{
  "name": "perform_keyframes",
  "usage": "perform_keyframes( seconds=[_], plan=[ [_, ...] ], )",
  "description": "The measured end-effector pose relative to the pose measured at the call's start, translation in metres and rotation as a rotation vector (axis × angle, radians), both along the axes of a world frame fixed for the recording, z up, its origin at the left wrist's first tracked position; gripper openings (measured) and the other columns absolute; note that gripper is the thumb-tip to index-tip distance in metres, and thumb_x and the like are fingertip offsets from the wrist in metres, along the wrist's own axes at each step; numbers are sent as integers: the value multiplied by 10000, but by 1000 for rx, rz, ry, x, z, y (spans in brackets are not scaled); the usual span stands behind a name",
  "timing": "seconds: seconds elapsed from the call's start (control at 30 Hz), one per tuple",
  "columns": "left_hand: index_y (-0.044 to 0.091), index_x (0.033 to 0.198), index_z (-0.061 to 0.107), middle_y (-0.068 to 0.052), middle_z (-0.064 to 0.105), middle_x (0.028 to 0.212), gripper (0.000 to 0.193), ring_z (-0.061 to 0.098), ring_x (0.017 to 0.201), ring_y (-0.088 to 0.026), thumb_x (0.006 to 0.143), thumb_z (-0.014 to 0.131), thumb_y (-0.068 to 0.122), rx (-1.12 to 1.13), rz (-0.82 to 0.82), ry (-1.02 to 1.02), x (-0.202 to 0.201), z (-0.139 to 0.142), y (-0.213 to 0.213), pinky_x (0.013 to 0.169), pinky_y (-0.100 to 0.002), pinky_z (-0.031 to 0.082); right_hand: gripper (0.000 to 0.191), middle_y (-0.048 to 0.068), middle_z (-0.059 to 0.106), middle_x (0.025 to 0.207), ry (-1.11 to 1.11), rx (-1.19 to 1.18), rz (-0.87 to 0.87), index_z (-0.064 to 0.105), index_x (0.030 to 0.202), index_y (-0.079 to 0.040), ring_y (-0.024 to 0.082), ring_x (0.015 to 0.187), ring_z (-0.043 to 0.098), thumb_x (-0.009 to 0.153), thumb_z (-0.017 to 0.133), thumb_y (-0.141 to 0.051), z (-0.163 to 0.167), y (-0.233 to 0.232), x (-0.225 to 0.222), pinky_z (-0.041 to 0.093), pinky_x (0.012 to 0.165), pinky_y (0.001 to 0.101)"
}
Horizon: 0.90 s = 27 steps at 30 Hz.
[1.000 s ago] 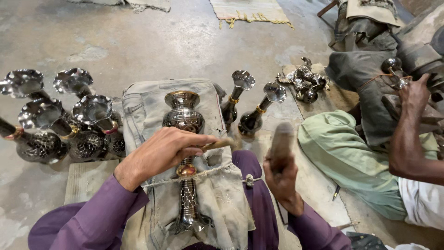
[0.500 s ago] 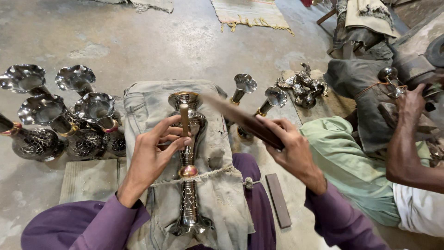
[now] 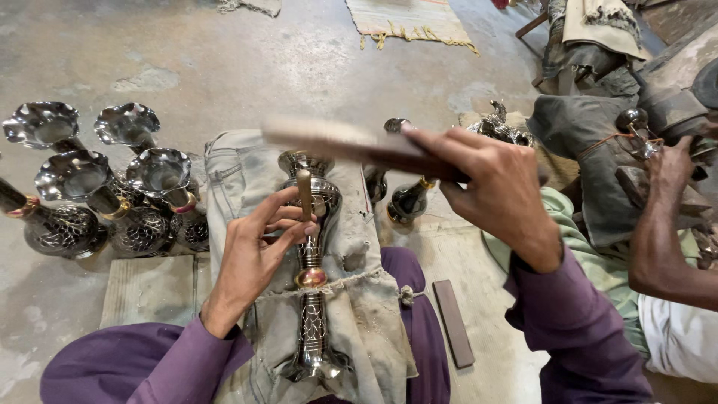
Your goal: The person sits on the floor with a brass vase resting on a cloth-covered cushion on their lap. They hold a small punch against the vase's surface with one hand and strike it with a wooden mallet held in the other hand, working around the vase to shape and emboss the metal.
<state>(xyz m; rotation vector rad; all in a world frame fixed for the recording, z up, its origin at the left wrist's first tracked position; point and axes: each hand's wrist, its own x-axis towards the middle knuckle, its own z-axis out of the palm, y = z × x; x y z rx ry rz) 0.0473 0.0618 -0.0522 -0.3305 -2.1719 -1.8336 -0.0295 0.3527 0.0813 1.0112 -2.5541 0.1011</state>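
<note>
Left hand [image 3: 258, 258] pinches one short brass-coloured chisel [image 3: 304, 193] upright on one engraved silver vase [image 3: 311, 262] lying on lap cloth | right hand [image 3: 497, 191] grips one blurred dark wooden mallet [image 3: 351, 142] above it | five flared silver vases [image 3: 112, 198] left of left hand; bare floor beyond.

I see a bare grey concrete floor [image 3: 224, 60], stained and patched. A fringed woven mat [image 3: 404, 19] lies at the top edge. Daylight is even, without hard shadows.
</note>
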Motion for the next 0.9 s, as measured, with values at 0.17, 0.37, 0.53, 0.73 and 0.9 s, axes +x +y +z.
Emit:
perform_keyframes(
  seconds=[0.17,0.37,0.53,0.73,0.9],
  plan=[
    [63,1372,591,-83,802,1043,466,789,968,-152,918,697,73,25,16,-83,1,4,2,777,-291,667,707,34,751,1080,7,-22,129,541,1511,-299,144,750,677,862,740,-103,6,-14,2,570,657,334],
    [69,1356,605,-98,807,1029,485,791,960,-152,894,747,103,1,61,-76,4,5,6,754,-293,655,680,17,699,1101,-4,-142,178,448,1545,-258,88,717,624,924,643,-60,0,-31,4,521,607,259],
    [61,1382,576,-104,807,1053,490,792,977,-142,912,715,86,67,82,-95,9,1,8,762,-285,643,632,-10,708,921,7,0,-3,472,1551,-243,122,509,561,975,654,-56,-2,-36,2,438,404,266],
    [61,1309,605,-100,810,993,449,798,903,-152,886,752,75,43,174,-95,13,1,16,699,-290,629,668,-30,707,886,149,147,53,537,1501,-323,127,593,611,900,666,-62,4,-31,8,453,470,300],
    [79,1295,597,-96,799,978,459,801,868,-168,872,774,99,60,218,-135,17,3,20,688,-296,656,635,29,719,994,-19,76,68,553,1492,-238,137,605,628,890,637,-51,13,-21,15,505,492,281]
  ],
)
